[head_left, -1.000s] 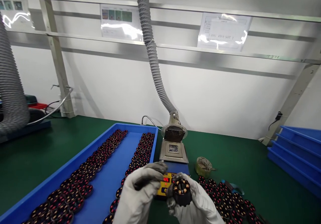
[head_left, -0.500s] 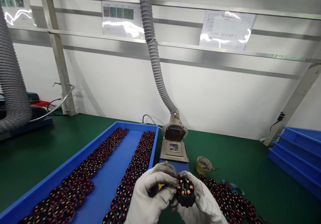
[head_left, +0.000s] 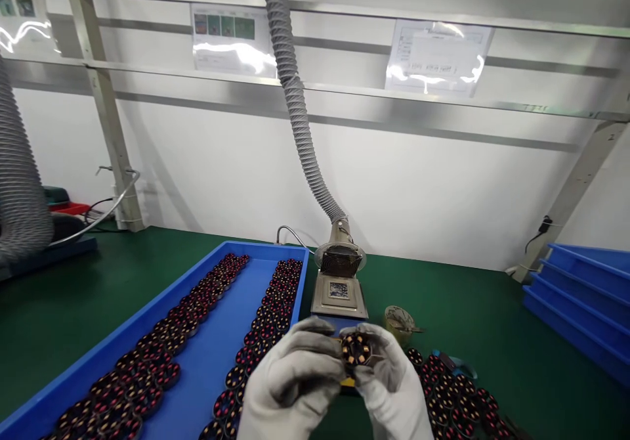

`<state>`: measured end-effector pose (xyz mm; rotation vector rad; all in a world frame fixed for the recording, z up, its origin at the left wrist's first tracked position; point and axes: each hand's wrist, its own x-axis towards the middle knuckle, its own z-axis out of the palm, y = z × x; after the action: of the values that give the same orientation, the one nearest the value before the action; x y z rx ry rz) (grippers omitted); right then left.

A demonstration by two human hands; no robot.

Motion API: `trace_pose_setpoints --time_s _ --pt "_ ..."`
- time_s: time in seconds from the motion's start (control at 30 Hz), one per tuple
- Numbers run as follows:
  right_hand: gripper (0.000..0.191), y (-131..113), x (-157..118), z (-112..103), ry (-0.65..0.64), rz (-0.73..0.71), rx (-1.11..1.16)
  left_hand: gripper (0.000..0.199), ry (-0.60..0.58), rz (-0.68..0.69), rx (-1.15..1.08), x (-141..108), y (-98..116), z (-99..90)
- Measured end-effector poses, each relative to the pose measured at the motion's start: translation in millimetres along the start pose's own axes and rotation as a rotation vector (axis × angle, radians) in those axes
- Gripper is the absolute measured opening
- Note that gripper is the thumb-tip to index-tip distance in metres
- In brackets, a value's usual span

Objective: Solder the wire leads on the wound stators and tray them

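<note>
A small black motor stator point(head_left: 356, 349) with copper windings is held up in front of me, its wound face towards me. My right hand point(head_left: 391, 377), in a white glove, grips it from the right with thumb and fingers. From the other side my left hand point(head_left: 295, 374), gloved and greyed at the fingers, presses its curled fingertips to the stator's left edge. A thin light strand juts out at the stator's right. Yellow patches point(head_left: 347, 382) show beside and below it; I cannot tell what they belong to.
Left, a long blue tray point(head_left: 207, 354) carries rows of similar stators. Behind my hands stands a metal solder pot point(head_left: 339, 295) under a grey extraction hose point(head_left: 300, 118). A round tin point(head_left: 399, 322), loose stators point(head_left: 455, 397) and stacked blue trays point(head_left: 581, 302) are on the right.
The stator has turned so its wound face points more towards me, and it is slightly higher. My left fingers have shifted against its left side. The view has moved slightly.
</note>
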<state>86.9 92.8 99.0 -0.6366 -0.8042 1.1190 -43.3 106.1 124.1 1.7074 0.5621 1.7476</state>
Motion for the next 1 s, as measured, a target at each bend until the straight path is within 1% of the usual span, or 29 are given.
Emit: trace_pose_setpoints --time_s 0.03,0.07,0.1,0.13,0.17,0.2,0.23,0.27,0.3,0.37,0.43,0.5,0.53,0.57,0.6,0.63,0.67,0.7,0.73,0.77,0.83,0.93,0.97,1.0 --pt "0.039 1.3 -3.3 2.6 0.07 -0.089 -0.051 0.007 0.101 -0.011 -0.009 -0.6 1.3 -1.4" --pt "0.04 3.3 -6.1 4.3 0.126 -0.195 -0.1 0.005 0.189 -0.07 -0.026 -0.3 2.6 -2.8" --pt "0.041 5.8 -8.4 5.3 0.166 -0.311 -0.149 0.002 0.225 -0.156 -0.066 0.7 3.8 -3.5" --pt "0.041 8.6 -10.3 5.9 0.193 -0.431 -0.207 0.013 0.194 -0.273 -0.137 2.2 4.8 -3.0" --pt "0.041 11.4 -11.9 6.2 0.205 -0.552 -0.282 0.027 0.102 -0.398 -0.226 3.8 5.5 -1.2" --pt "0.04 14.1 -13.3 6.6 0.21 -0.667 -0.373 0.041 -0.015 -0.5 -0.319 4.8 5.8 2.2" --pt "0.042 16.4 -14.5 7.0 0.217 -0.767 -0.473 0.052 -0.118 -0.568 -0.4 5.0 5.3 7.0" --pt "0.046 18.3 -15.5 7.6 0.227 -0.845 -0.576 0.055 -0.175 -0.605 -0.46 4.2 4.0 12.5" --pt "0.05 19.9 -16.3 8.3 0.232 -0.902 -0.665 0.05 -0.167 -0.617 -0.507 2.4 1.5 18.4" --pt "0.059 22.2 -17.2 8.9 0.222 -0.957 -0.768 0.033 -0.051 -0.644 -0.587 -2.9 -5.8 28.0" --pt "0.063 24.1 -16.5 7.5 0.194 -0.957 -0.777 0.02 0.101 -0.675 -0.702 -7.7 -14.0 31.3" --pt "0.062 25.6 -14.0 3.7 0.207 -0.973 -0.738 0.019 0.278 -0.647 -0.777 -8.7 -18.9 26.8" --pt "0.061 26.2 -12.2 1.2 0.233 -0.994 -0.721 0.02 0.344 -0.609 -0.769 -7.4 -19.4 22.6" --pt "0.061 26.7 -10.4 -1.3 0.255 -1.02 -0.707 0.022 0.367 -0.575 -0.731 -5.2 -18.5 18.1" --pt "0.059 27.0 -8.6 -3.7 0.268 -1.053 -0.701 0.026 0.33 -0.563 -0.667 -2.5 -16.5 13.9" --pt "0.057 27.1 -7.0 -5.7 0.263 -1.088 -0.705 0.03 0.24 -0.575 -0.593 0.1 -13.9 10.9" --pt "0.053 27.1 -5.6 -7.3 0.24 -1.124 -0.717 0.034 0.123 -0.608 -0.519 2.2 -11.2 9.4" --pt "0.049 27.0 -4.6 -8.4 0.211 -1.158 -0.737 0.034 0.037 -0.644 -0.457 3.5 -8.7 9.5" --pt "0.046 26.8 -3.8 -9.2 0.181 -1.189 -0.76 0.032 0.007 -0.681 -0.422 3.9 -7.0 11.1" --pt "0.044 26.6 -3.3 -9.7 0.151 -1.214 -0.787 0.028 0.037 -0.702 -0.408 3.6 -6.1 13.5" --pt "0.043 26.4 -2.8 -10.3 0.106 -1.258 -0.828 0.022 0.176 -0.693 -0.421 1.8 -5.8 18.4" --pt "0.044 26.9 -2.6 -10.9 0.085 -1.272 -0.837 0.024 0.37 -0.611 -0.514 1.3 -4.3 19.0" --pt "0.046 27.4 -2.6 -10.9 0.089 -1.262 -0.834 0.026 0.412 -0.577 -0.542 2.2 -2.7 17.3" --pt "0.047 27.9 -2.5 -10.8 0.095 -1.253 -0.829 0.028 0.417 -0.56 -0.554 3.5 -0.6 15.3"
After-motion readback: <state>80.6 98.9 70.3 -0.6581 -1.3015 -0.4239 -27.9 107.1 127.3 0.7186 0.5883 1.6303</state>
